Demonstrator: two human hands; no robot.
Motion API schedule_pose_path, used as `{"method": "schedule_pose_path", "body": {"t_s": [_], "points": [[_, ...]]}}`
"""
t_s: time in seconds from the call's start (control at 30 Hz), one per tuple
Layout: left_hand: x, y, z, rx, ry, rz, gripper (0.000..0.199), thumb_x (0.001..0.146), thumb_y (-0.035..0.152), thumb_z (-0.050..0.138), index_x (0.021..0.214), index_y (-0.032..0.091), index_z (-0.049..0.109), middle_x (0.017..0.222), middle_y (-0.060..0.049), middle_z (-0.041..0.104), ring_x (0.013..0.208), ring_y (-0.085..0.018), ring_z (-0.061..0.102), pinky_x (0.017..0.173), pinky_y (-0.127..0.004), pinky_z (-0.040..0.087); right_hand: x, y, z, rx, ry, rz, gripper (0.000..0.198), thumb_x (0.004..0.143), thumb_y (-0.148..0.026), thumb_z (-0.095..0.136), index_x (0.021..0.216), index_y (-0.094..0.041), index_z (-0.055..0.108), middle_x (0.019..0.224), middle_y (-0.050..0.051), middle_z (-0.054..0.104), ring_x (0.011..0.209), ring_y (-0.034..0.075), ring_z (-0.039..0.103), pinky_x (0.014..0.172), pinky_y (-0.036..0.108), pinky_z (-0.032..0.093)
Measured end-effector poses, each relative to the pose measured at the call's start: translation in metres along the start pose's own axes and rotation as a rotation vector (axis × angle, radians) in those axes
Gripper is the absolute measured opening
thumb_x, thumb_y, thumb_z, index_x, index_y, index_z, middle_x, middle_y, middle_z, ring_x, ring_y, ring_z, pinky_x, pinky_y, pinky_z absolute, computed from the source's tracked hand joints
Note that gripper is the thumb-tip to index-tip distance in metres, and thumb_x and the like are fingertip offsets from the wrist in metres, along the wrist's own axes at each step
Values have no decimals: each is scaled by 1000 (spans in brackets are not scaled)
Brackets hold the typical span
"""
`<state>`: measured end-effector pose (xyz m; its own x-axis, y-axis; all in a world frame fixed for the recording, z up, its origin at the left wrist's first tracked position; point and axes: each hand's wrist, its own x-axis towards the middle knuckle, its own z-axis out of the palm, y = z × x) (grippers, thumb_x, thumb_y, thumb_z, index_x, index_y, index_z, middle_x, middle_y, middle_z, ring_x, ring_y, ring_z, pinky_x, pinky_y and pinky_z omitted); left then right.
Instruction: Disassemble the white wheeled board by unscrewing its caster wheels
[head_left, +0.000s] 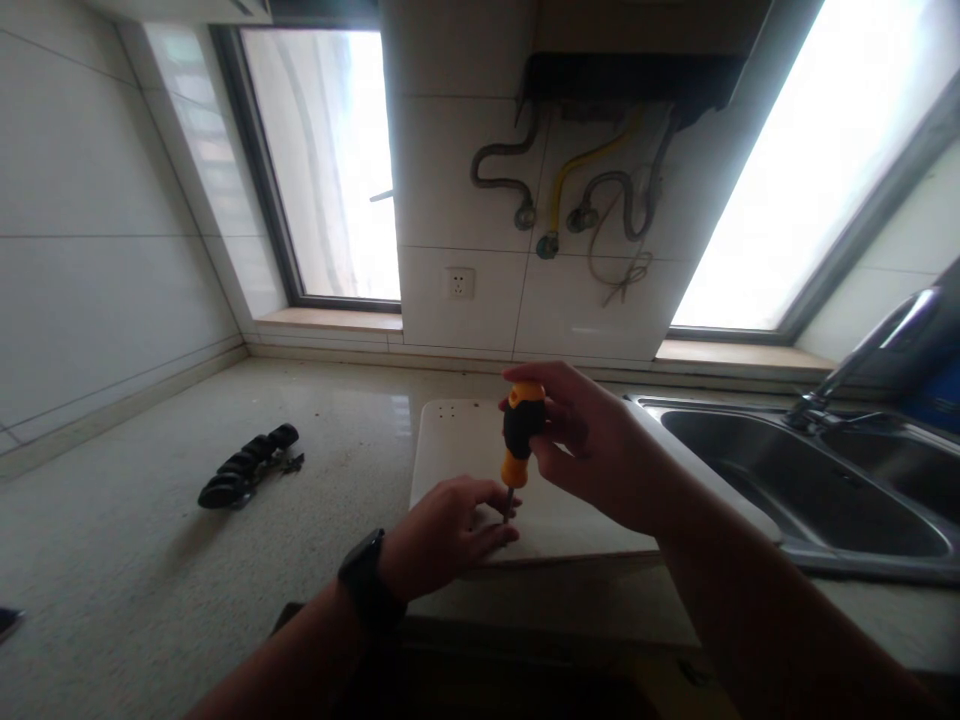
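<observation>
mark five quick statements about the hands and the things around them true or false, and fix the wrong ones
1. The right hand grips a screwdriver. True.
2. The watch is on the right wrist. False: the watch is on the left wrist.
3. The left hand has its fingertips near the screwdriver's lower end. True.
4. The black pieces lie in the sink. False: the black pieces lie on the counter, left of the white board.
5. The screwdriver's handle is pure black. False: it is orange and black.
</observation>
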<state>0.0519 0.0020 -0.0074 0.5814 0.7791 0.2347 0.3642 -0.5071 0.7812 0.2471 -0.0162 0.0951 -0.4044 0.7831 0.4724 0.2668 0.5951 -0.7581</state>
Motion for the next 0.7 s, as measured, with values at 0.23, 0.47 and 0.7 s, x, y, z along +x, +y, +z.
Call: {"method": "schedule_pose_path", "body": {"t_s": [0.23,0.47,0.7], "points": [[1,-8,4,-42,-22,-3,15,92,30,70,101,22,79,98,-4,76,90,-20,68,85,-31,49,0,5,-1,132,-21,10,56,84,-1,50,132,-30,52,121,6,64,101,19,71,83,35,59],[0,-3,9,4,77,-47,11,87,32,77,85,21,78,88,-1,77,80,-18,67,76,-29,46,-2,-6,0,-82,-20,35,52,90,-25,66,138,-33,50,118,5,61,99,17,66,85,34,58],[2,1,9,-9,100,-87,17,84,35,79,80,19,76,85,-1,78,80,-18,69,76,-29,46,-1,-6,3,-84,0,55,51,90,-24,66,137,-31,48,113,4,61,100,18,65,88,37,57]]}}
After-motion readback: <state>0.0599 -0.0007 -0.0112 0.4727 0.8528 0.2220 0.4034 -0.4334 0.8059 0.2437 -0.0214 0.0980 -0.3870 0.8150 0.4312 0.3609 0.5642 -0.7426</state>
